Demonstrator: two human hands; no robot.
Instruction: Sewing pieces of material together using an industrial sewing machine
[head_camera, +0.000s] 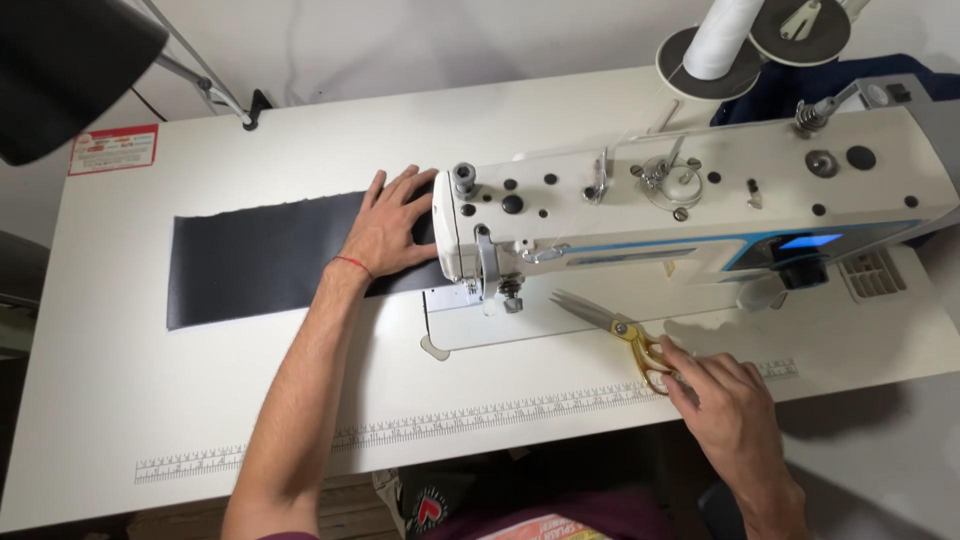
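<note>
We see bright, even light from above on the white table (120, 400), no harsh glare. Soft shadows fall below the sewing machine (690, 200) and right of the left hand (385, 225). Focus is sharp around the machine; wide-angle bend curves the table edges, and the dark lamp shade (60, 70) upper-left blurs.

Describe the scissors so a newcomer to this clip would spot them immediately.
Start at the white sewing machine on the white table. In front of its bed, toward the person, lie the scissors, with the right hand at their handles. Gold handles and steel blades make them the table's only cutting tool.
</note>
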